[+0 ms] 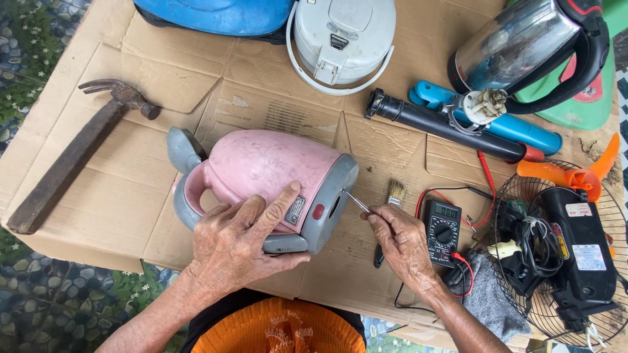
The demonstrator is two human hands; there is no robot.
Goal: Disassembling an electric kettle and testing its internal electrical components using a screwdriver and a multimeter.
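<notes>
Nearest to me, at the bottom edge, sits an orange woven rim (286,330), just below my forearms. From the head view, my left hand (239,245) lies over the pink plastic electric kettle with grey base and grey handle (261,176), which rests on its side on the flattened brown cardboard sheet (118,196) with its base turned toward my right; my fingers are spread wide across the pink body and the thumb presses under the grey base, holding it steady. My right hand (402,242) has its fingers pinched narrow around a thin metal screwdriver (356,201), whose tip touches the rim of the grey base. Just beside that hand lies a small paintbrush with pale bristles (394,193), and near it a black digital multimeter with red and black leads (443,232). Well apart to the left rests a rusty claw hammer with a dark wooden handle (72,157). Farther up stand a white round cooker lid (341,39), a black and blue hand pump (458,124) and a shiny steel kettle with a black handle (530,46). At the right, a black fan motor (579,255) lies in a wire fan guard (523,307).
</notes>
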